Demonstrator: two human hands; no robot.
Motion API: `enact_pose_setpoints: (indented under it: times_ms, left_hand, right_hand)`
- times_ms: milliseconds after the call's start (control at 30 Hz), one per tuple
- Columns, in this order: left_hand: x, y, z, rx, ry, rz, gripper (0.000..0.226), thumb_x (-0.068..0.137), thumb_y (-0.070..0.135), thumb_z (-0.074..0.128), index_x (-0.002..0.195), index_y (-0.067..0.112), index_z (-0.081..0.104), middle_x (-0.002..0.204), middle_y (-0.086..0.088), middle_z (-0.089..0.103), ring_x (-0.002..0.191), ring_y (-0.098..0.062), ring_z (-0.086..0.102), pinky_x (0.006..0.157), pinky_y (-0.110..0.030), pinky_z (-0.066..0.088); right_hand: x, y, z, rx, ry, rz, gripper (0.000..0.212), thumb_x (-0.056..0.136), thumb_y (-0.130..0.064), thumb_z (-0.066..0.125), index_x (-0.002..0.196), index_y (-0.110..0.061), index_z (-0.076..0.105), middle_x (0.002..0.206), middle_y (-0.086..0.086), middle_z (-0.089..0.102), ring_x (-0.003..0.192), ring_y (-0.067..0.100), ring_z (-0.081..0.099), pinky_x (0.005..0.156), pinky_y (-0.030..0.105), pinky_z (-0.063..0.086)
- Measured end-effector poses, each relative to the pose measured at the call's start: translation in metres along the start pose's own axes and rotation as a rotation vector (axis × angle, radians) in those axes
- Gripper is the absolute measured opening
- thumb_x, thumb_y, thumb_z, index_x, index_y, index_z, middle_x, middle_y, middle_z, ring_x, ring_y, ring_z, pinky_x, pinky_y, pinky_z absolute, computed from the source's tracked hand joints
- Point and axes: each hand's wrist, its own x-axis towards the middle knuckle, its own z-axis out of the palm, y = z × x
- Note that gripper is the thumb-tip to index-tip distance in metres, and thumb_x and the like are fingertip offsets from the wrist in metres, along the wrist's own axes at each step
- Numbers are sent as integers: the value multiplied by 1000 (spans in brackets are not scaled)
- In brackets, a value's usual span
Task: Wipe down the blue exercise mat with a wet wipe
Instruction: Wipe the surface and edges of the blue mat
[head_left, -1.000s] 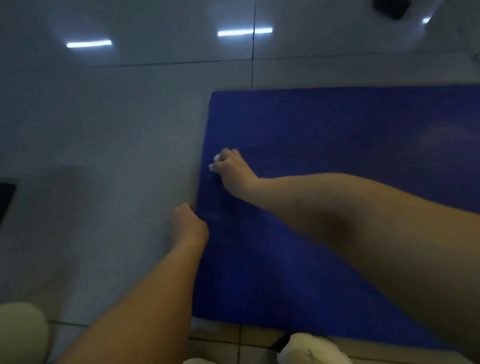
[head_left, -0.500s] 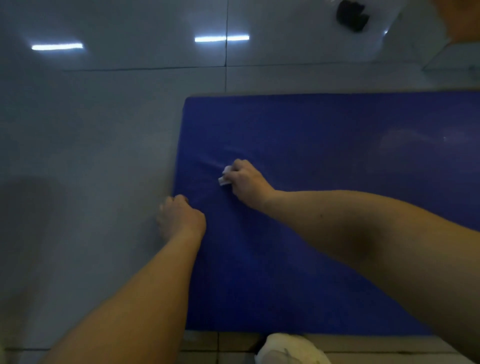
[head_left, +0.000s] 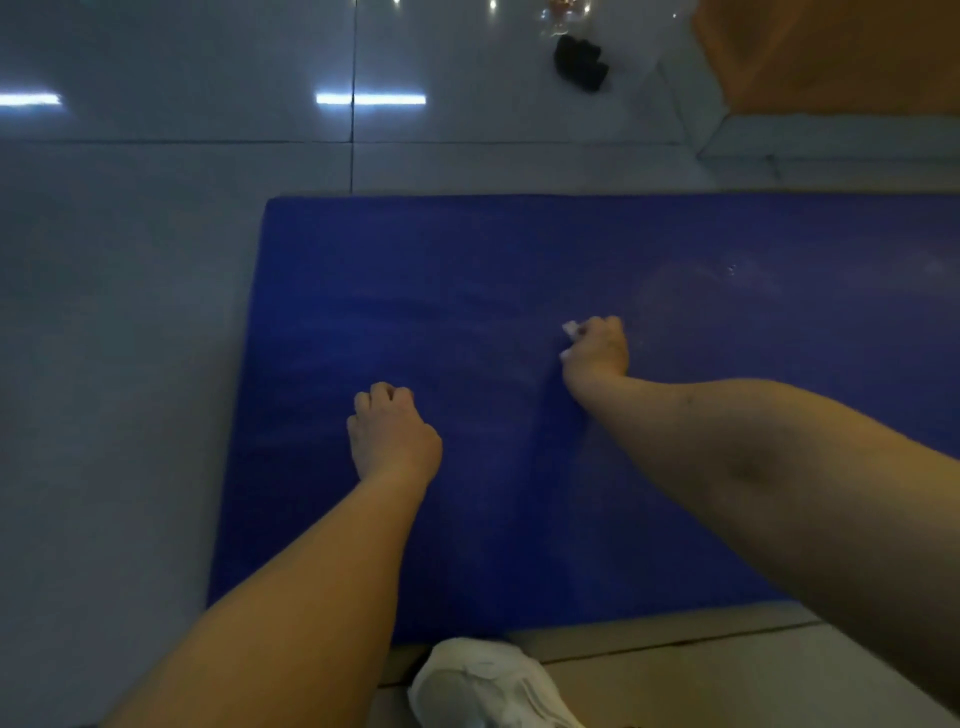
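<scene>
right hand around crumpled white wipe, left hand an empty fist, both on flat blue mat

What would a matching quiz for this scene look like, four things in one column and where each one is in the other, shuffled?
Things:
1. wipe
2. left hand
3. shoe
4. black object

Places:
A. on the floor beyond the mat's far edge
B. gripped in the right hand
C. on the floor at the mat's near edge
D. resting on the mat, fingers curled

Pairs: 1-B, 2-D, 3-C, 4-A.
</scene>
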Motion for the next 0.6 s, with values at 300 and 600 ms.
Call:
enact_pose_setpoints:
  times_ms: [300,600]
  left_hand:
    - [-44,11,8,60,-102,19,47,96,25,54,142,17,47,148,-6,39,131,-26,37,105,-39,39]
    - [-86,11,16,24,-131,37,44,97,21,48,141,15,47,150,-5,36,132,-27,34,108,-41,39]
  right_hand:
    - [-120,-34,53,54,-259,-624,11,96,-14,63,104,-8,67,113,6,52,105,23,50,90,37,46]
    - [-67,88,-12,-151,-35,-12,32,99,-32,63,117,-7,68,127,13,53,117,31,51,99,39,48]
